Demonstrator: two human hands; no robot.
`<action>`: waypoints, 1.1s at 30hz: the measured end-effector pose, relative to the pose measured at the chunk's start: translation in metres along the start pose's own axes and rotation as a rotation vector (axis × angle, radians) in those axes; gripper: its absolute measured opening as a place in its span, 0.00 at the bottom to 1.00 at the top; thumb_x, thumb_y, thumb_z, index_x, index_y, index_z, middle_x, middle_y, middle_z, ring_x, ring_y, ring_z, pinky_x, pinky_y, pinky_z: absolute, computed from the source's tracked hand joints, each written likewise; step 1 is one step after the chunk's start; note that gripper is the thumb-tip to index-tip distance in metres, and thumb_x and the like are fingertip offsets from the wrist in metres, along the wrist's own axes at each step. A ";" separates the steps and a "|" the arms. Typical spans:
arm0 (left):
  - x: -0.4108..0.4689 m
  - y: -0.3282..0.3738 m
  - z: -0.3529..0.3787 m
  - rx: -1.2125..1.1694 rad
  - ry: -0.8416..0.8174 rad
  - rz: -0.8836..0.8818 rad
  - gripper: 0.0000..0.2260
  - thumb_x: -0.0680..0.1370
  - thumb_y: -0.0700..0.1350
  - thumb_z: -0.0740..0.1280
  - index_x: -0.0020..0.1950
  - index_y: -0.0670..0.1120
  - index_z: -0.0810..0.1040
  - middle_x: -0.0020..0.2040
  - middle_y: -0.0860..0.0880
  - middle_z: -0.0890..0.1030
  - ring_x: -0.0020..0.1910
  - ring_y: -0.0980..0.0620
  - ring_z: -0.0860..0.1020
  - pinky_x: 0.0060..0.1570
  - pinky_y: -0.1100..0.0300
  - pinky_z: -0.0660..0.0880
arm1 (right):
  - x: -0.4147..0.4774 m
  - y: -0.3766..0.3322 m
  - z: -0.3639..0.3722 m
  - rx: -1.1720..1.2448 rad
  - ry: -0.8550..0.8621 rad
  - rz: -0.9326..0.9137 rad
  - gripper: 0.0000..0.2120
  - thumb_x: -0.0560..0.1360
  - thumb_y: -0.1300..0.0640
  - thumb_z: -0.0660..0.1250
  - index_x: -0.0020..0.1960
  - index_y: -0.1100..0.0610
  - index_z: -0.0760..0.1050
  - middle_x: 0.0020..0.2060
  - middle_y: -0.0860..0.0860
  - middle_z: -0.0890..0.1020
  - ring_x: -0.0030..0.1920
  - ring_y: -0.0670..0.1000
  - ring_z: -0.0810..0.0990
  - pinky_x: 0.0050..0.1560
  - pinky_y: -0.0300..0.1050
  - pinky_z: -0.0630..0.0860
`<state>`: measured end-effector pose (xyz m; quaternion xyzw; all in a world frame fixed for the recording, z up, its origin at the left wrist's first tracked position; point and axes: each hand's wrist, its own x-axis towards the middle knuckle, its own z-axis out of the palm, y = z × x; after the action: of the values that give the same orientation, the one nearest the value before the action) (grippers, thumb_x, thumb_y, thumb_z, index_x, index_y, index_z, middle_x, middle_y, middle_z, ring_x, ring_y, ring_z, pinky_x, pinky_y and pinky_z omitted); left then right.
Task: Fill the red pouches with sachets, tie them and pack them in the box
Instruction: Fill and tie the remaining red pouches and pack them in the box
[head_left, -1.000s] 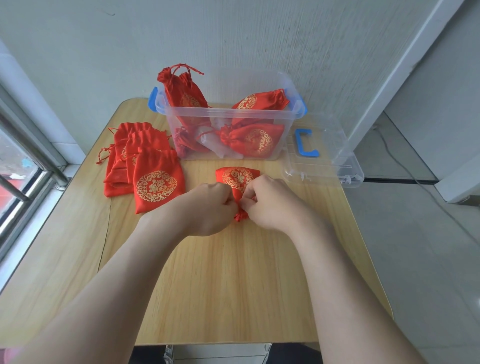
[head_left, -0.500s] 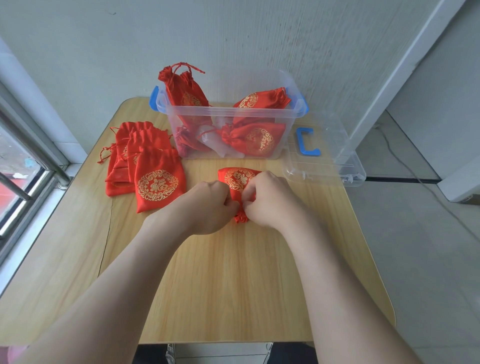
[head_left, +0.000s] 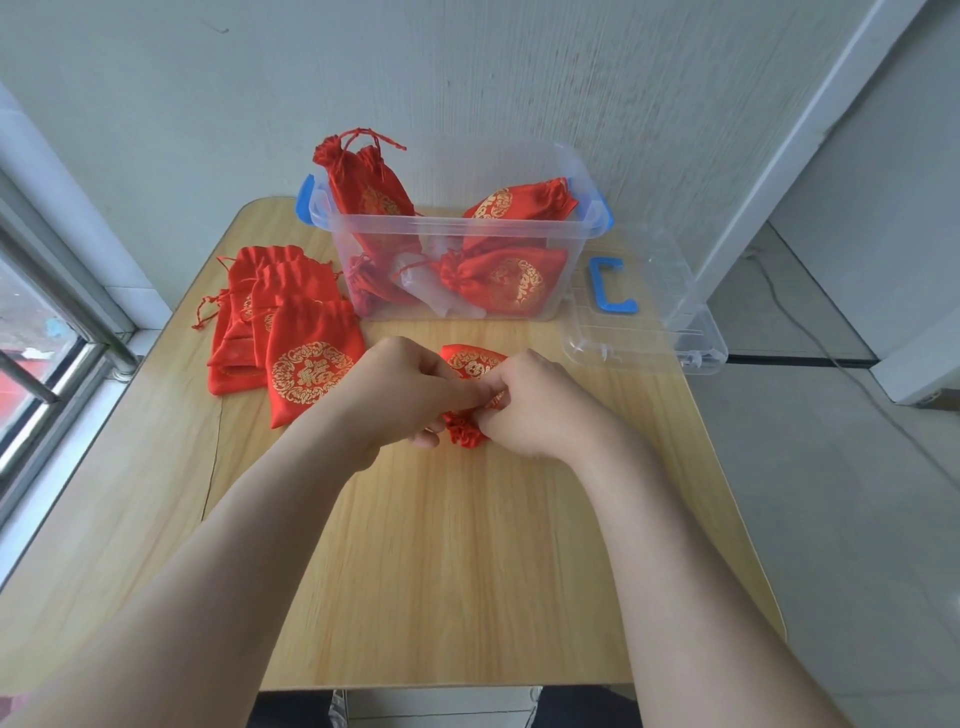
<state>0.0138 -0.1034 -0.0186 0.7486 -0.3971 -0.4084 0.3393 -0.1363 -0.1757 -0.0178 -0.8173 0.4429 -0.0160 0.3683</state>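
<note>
Head view: the left hand (head_left: 400, 395) and right hand (head_left: 535, 410) pinch the red pouch (head_left: 475, 364) by its bunched neck on the desk (head_left: 415, 571), in front of the box (head_left: 452, 228). A loose knot might let it open.

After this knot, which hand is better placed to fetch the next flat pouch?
Probably left: left hand is beside the pile of flat red gold-printed fabric pouches; right hand is beyond the gathered red pouch.

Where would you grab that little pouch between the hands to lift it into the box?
Probably the neck, pinched from the near side: the pouch lies with its gathered, narrow end nearest and its fuller body toward the box.
</note>
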 end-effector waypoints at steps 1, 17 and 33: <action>0.000 0.001 0.000 -0.026 0.010 -0.007 0.17 0.72 0.54 0.82 0.36 0.44 0.81 0.30 0.49 0.80 0.30 0.54 0.79 0.35 0.60 0.81 | 0.000 0.001 0.000 0.003 -0.003 0.006 0.09 0.81 0.54 0.70 0.50 0.43 0.88 0.41 0.48 0.83 0.41 0.51 0.83 0.34 0.41 0.73; -0.002 0.004 0.000 -0.206 0.020 0.002 0.19 0.82 0.55 0.71 0.56 0.38 0.84 0.42 0.50 0.88 0.31 0.56 0.74 0.31 0.62 0.78 | 0.002 -0.001 -0.008 0.342 0.117 -0.001 0.13 0.83 0.51 0.67 0.44 0.51 0.87 0.42 0.47 0.89 0.49 0.50 0.88 0.59 0.51 0.82; -0.005 0.010 -0.009 -0.250 -0.051 -0.043 0.14 0.83 0.51 0.71 0.55 0.40 0.84 0.42 0.49 0.88 0.33 0.53 0.74 0.33 0.59 0.77 | 0.001 -0.002 -0.011 0.407 0.189 -0.013 0.06 0.77 0.51 0.78 0.44 0.52 0.88 0.40 0.47 0.89 0.49 0.48 0.87 0.59 0.51 0.83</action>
<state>0.0166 -0.1019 -0.0049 0.6984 -0.3354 -0.4806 0.4108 -0.1377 -0.1825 -0.0086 -0.7236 0.4579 -0.1838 0.4826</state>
